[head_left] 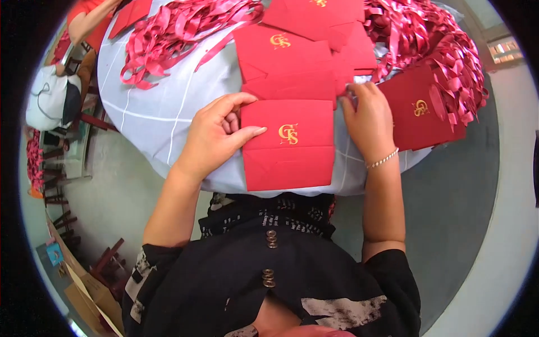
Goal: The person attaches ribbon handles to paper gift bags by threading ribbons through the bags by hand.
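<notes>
A flat red paper bag (306,160) with a gold emblem lies in front of me at the table's near edge, a crease running across it. My left hand (222,121) grips its left edge, thumb on top and the other fingers curled at the upper left corner. Beyond the bag's upper right corner is my right hand (368,109), its fingers curled in close to the thumb. Whatever sits between those fingertips is too small to make out. Just past the held bag, more flat red bags (286,59) overlap in a loose pile.
Heaps of shiny red ribbon lie at the far left (168,42) and far right (455,73). Another red bag (412,112) rests under the right heap. A pale checked cloth (151,121) covers the round table. At the upper left, another person's arm (92,25) reaches over red bags.
</notes>
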Demonstrator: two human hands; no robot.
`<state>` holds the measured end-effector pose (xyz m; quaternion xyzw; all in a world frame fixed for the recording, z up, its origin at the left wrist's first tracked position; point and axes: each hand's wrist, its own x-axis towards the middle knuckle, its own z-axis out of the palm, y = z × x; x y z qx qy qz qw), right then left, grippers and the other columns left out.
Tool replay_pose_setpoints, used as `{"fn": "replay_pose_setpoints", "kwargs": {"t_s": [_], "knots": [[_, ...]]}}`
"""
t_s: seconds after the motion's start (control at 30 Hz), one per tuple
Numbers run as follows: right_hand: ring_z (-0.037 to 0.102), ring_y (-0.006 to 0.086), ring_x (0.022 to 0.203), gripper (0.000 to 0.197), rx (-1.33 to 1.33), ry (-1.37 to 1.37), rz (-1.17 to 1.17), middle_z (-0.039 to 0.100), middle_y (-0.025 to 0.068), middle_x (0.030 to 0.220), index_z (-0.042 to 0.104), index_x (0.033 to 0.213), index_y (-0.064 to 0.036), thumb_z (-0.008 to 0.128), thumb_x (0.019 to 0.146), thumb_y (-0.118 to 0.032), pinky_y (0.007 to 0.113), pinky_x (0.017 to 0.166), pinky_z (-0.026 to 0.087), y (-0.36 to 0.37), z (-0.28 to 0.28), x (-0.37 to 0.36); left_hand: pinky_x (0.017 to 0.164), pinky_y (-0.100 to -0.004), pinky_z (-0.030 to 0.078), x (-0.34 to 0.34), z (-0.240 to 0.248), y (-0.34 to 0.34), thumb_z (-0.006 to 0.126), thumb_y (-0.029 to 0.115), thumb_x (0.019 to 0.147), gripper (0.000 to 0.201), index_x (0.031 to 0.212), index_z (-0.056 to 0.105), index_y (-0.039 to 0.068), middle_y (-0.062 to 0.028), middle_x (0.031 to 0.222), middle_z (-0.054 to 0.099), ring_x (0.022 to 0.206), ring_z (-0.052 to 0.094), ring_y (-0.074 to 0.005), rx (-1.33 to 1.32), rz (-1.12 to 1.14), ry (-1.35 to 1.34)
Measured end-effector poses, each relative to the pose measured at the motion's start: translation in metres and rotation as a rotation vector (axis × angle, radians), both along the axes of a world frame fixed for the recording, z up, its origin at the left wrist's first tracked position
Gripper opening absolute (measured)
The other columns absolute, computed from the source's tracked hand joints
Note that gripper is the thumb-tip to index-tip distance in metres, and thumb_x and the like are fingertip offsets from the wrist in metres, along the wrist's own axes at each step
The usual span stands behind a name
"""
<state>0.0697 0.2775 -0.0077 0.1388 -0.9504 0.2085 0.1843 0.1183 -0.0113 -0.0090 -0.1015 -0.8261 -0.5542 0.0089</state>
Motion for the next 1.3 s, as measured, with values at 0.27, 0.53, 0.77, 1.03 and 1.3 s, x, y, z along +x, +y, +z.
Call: {"fn": "replay_pose_setpoints", "kwargs": {"t_s": [0.27, 0.53, 0.77, 1.03, 1.3], "knots": [[0.065, 0.0279, 0.073, 0.007, -0.176, -0.127, -0.101, 0.066, 0.0154, 0.081, 0.062, 0.092, 0.0015, 0.066, 0.091, -0.004, 0.035, 0.068, 0.051, 0.018, -0.007, 0.005, 0.058, -0.018, 0.04, -0.001, 0.001, -0.009, 0.087, 0.007, 0.074, 0.048, 0.118, 0.068, 0.005, 0.0033, 0.081, 0.056, 0.066, 0.047, -0.0021, -0.03, -0.041, 0.033], [0.065, 0.0099, 0.084, 0.008, -0.647, -0.262, 0.301, 0.07, 0.0119, 0.115, 0.061, 0.099, 0.0029, 0.063, 0.093, 0.007, 0.025, 0.071, 0.052, -0.052, 0.026, 0.046, 0.06, -0.0217, 0.044, 0.001, -0.003, -0.011, 0.086, 0.005, 0.072, 0.05, 0.119, 0.068, 0.006, -0.001, 0.087, 0.06, 0.068, 0.051, -0.0072, -0.017, -0.067, 0.176], [0.068, 0.0297, 0.074, 0.011, -0.401, -0.213, 0.464, 0.068, 0.0211, 0.106, 0.058, 0.095, 0.0018, 0.066, 0.088, 0.007, 0.036, 0.068, 0.053, -0.079, 0.029, 0.038, 0.062, -0.0236, 0.046, 0.005, -0.002, -0.01, 0.086, 0.004, 0.072, 0.052, 0.121, 0.068, 0.006, -0.0017, 0.087, 0.058, 0.069, 0.052, -0.0103, -0.024, -0.071, 0.259], [0.065, 0.028, 0.081, 0.017, -0.466, -0.185, 0.493, 0.063, 0.0183, 0.101, 0.058, 0.094, 0.0011, 0.068, 0.084, 0.009, 0.034, 0.07, 0.052, -0.076, 0.025, 0.045, 0.064, -0.024, 0.046, 0.004, -0.002, -0.01, 0.084, 0.002, 0.073, 0.051, 0.121, 0.068, 0.008, -0.0021, 0.092, 0.059, 0.073, 0.053, -0.0103, -0.03, -0.154, 0.178], [0.06, 0.027, 0.08, 0.019, -0.62, -0.277, 0.511, 0.059, 0.0147, 0.091, 0.057, 0.093, 0.0007, 0.069, 0.082, 0.011, 0.034, 0.068, 0.05, -0.077, 0.015, 0.043, 0.069, -0.0267, 0.049, -0.006, 0.001, -0.005, 0.082, -0.002, 0.07, 0.037, 0.102, 0.066, 0.005, -0.0052, 0.106, 0.061, 0.092, 0.059, -0.0182, -0.102, -0.106, 0.508]]}}
